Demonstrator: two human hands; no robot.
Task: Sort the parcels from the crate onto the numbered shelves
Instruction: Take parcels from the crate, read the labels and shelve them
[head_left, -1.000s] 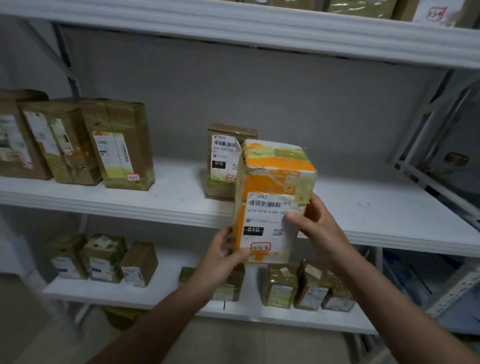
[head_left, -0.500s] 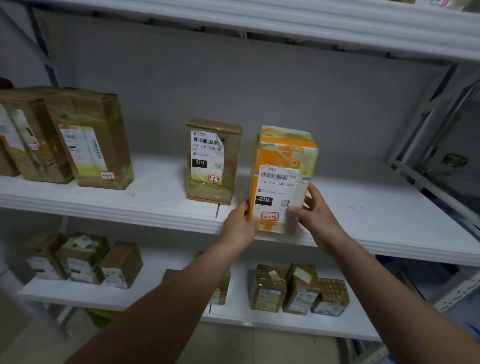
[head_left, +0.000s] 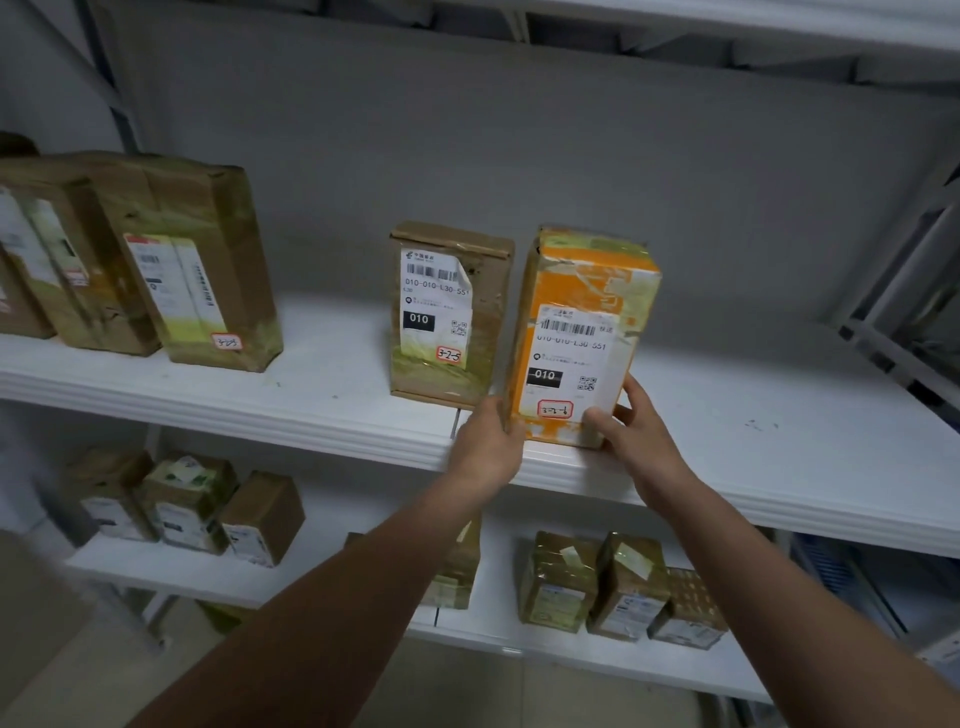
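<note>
An orange parcel (head_left: 582, 332) with a white label and a red-edged tag stands upright near the front edge of the middle white shelf (head_left: 753, 457). My left hand (head_left: 488, 447) holds its lower left corner, and my right hand (head_left: 631, 431) grips its lower right corner with the thumb across the front. Just to its left stands a brown parcel (head_left: 447, 317) tagged 3-2-5, close beside it.
Larger brown parcels (head_left: 202, 265) stand at the left of the same shelf; its right half is bare. The lower shelf (head_left: 322, 582) carries several small brown boxes (head_left: 623, 587). Another shelf board runs overhead, and a metal frame (head_left: 893, 306) rises at the right.
The orange parcel went from held in the air before the shelf edge to standing on the middle shelf beside the brown parcel. Both hands slid down to its lower corners.
</note>
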